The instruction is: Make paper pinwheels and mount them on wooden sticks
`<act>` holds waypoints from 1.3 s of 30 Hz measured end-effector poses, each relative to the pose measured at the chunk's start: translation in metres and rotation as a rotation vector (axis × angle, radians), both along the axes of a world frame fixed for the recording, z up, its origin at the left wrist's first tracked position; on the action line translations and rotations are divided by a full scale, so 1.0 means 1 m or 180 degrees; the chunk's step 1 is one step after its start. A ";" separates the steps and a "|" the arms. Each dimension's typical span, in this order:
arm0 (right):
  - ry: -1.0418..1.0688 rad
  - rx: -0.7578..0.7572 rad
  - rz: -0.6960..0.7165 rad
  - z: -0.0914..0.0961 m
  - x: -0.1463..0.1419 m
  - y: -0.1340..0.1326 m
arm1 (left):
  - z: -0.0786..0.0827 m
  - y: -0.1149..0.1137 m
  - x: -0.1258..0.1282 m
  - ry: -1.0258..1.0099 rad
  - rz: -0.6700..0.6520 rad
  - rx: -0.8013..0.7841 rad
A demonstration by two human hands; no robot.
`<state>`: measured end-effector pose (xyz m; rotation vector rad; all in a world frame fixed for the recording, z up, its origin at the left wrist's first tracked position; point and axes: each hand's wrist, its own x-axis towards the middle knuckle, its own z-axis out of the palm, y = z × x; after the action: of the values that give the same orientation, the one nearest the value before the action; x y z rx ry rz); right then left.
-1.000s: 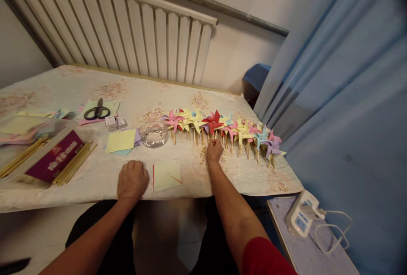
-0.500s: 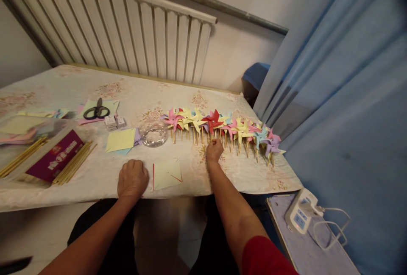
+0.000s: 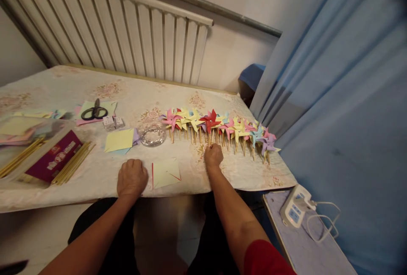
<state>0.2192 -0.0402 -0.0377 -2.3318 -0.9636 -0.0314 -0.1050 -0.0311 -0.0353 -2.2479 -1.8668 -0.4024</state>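
Observation:
My right hand (image 3: 213,155) is closed at the lower end of the stick of a red pinwheel (image 3: 210,120), in front of a long row of paper pinwheels. Its fingertips are partly hidden, but they appear to pinch that stick. Yellow, pink, blue and purple pinwheels (image 3: 240,129) lie on both sides, sticks toward me. My left hand (image 3: 132,177) rests on the table near the front edge, fingers curled in and nothing visible in them. Between the hands lies a pale yellow paper square (image 3: 165,173) with slit corners and red marks.
Left of the pinwheels are a clear dish of pins (image 3: 152,136), paper squares (image 3: 119,140), small white boxes (image 3: 113,123) and black scissors (image 3: 94,112). Farther left, wooden sticks (image 3: 73,165) lie beside a purple-labelled bag (image 3: 57,156). A power strip (image 3: 295,207) sits on a side stand at right.
My right hand has drawn slightly toward me, down along the red pinwheel's stick. The left hand stays in place. The view has turned slightly.

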 end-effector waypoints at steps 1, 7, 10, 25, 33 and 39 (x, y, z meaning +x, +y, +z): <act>-0.0017 -0.0052 -0.0001 0.000 0.000 0.001 | 0.000 0.000 0.000 -0.0002 0.0000 -0.0006; -0.0095 -0.0254 -0.0031 0.001 0.000 0.007 | 0.002 -0.002 0.001 -0.0034 0.0000 -0.0037; -0.0138 -0.0303 -0.0030 0.000 0.001 0.009 | 0.002 -0.002 0.002 -0.0058 0.0013 -0.0079; -0.0176 -0.0428 0.0020 0.005 0.001 0.012 | 0.002 -0.001 0.001 -0.0016 0.0032 -0.0082; -0.0181 -0.0382 0.0052 0.002 0.003 0.014 | 0.002 -0.001 0.001 0.0012 0.0020 -0.0072; -0.0182 -0.0339 0.0041 0.001 0.003 0.015 | 0.000 -0.001 0.000 -0.0017 -0.0003 -0.0050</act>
<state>0.2224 -0.0256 -0.0371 -2.4334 -1.0311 -0.0428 -0.1053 -0.0316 -0.0351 -2.2600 -1.8780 -0.3957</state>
